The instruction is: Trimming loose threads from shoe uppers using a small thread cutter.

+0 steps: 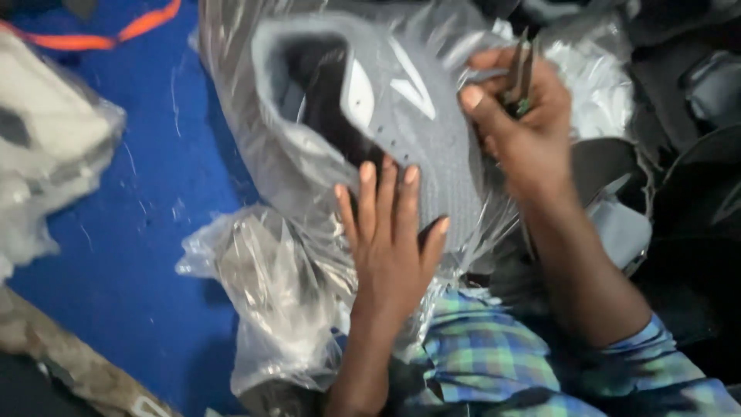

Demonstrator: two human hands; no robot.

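Two hands work on one grey shoe (432, 131) wrapped in a clear plastic bag (255, 100), held up in the middle of the head view. The left hand (390, 239) lies flat against the near side of the bagged shoe, fingers spread wide and pointing away. The right hand (525, 127) sits on the shoe's right side, fingers pinched narrow around a small dark tool (519, 77). Below left, another crumpled bag (270, 286) rests on a blue sheet (131, 232). More bagged shoes (610, 85) lie to the right.
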